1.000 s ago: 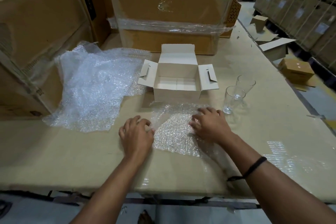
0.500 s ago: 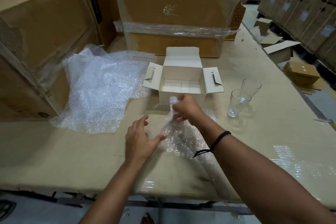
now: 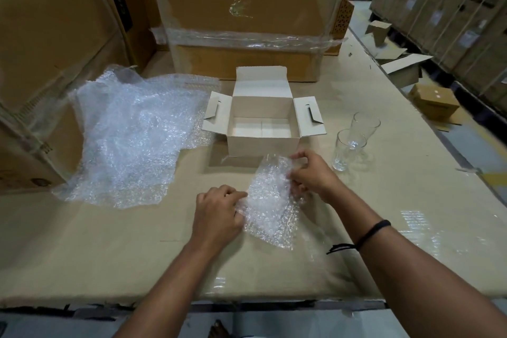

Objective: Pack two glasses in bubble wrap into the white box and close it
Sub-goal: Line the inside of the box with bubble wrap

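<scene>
A small sheet of bubble wrap (image 3: 270, 200) is lifted off the cardboard table, in front of the white box. My left hand (image 3: 219, 214) pinches its lower left edge. My right hand (image 3: 312, 175) grips its upper right edge. The white box (image 3: 262, 143) stands open and empty just beyond, with its lid flap up and its side flaps spread. Two clear glasses stand upright and bare to the right of the box: the near glass (image 3: 347, 149) and the far glass (image 3: 366, 125) behind it.
A big heap of bubble wrap (image 3: 131, 137) lies to the left of the box. Large brown cartons stand at the left (image 3: 52, 44) and behind the box (image 3: 247, 19). The table's right edge (image 3: 439, 145) drops to a floor with small cartons (image 3: 433, 101).
The sheet lay flat under both hands. My right hand lifted its far edge, and now both hands hold the sheet up off the table, the left hand closed on its near edge.
</scene>
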Demonstrator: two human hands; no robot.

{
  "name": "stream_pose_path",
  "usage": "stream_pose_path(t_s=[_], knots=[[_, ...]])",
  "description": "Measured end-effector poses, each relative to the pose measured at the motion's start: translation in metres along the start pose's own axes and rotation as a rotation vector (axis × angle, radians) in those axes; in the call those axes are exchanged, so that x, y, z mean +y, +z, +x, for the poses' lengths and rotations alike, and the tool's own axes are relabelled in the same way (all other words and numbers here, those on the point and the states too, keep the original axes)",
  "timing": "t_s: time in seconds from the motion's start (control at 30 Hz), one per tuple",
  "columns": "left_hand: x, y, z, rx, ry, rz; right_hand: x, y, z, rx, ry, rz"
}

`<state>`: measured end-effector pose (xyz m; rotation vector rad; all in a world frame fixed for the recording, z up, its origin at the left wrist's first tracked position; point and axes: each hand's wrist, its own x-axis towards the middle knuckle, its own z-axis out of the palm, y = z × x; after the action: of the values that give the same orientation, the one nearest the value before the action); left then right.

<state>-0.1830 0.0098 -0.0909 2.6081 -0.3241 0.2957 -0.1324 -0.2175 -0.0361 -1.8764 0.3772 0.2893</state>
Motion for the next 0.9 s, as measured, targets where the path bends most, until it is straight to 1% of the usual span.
stream_pose_path(t_s=[0.07,0.17,0.2,0.27,0.3,0.4,0.47,0.53,0.57,0.6,0.63,0.67,0.7,0.73,0.77,0.8,0.83,0.9], knots=[[0.000,-0.006,0.001,0.011,0.004,-0.020,-0.001,0.005,0.000,-0.031,0.006,0.116],[-0.005,-0.012,0.000,0.084,0.112,-0.082,-0.003,0.013,0.004,-0.071,-0.015,0.273],[-0.007,-0.014,-0.001,0.108,0.111,-0.107,-0.004,0.014,0.006,-0.072,-0.023,0.293],[-0.011,-0.017,-0.002,0.164,0.039,-0.142,-0.001,0.017,0.009,-0.059,-0.034,0.285],[-0.014,-0.018,-0.001,0.192,-0.004,-0.122,0.001,0.019,0.012,-0.037,-0.042,0.236],[-0.024,-0.021,0.000,0.204,-0.067,0.036,0.007,0.025,0.016,0.065,-0.152,-0.114],[-0.027,-0.023,0.001,0.167,-0.122,0.059,0.009,0.029,0.016,0.095,-0.232,-0.320],[-0.035,-0.024,0.003,0.083,-0.152,0.038,0.006,0.031,0.016,0.084,-0.253,-0.446],[-0.040,-0.026,0.003,0.022,-0.148,-0.030,0.005,0.031,0.017,0.064,-0.248,-0.484],[-0.049,-0.029,0.004,-0.048,-0.139,-0.170,0.003,0.031,0.018,0.049,-0.239,-0.523],[-0.057,-0.033,0.004,-0.105,-0.129,-0.367,0.001,0.031,0.019,0.046,-0.234,-0.562],[-0.065,-0.035,0.005,-0.129,-0.118,-0.536,-0.001,0.030,0.020,0.055,-0.224,-0.588],[-0.068,-0.037,0.004,-0.111,-0.127,-0.620,-0.003,0.029,0.021,0.069,-0.216,-0.597],[-0.065,-0.039,0.004,-0.074,-0.161,-0.609,-0.005,0.029,0.022,0.086,-0.211,-0.592],[-0.058,-0.041,0.007,-0.046,-0.218,-0.511,-0.007,0.028,0.023,0.100,-0.221,-0.582],[-0.049,-0.042,0.010,-0.059,-0.276,-0.349,-0.010,0.029,0.023,0.102,-0.230,-0.585],[-0.039,-0.042,0.013,-0.123,-0.309,-0.160,-0.012,0.029,0.024,0.095,-0.228,-0.595],[-0.025,-0.036,0.016,-0.270,-0.287,0.143,-0.014,0.030,0.024,0.118,-0.206,-0.623]])
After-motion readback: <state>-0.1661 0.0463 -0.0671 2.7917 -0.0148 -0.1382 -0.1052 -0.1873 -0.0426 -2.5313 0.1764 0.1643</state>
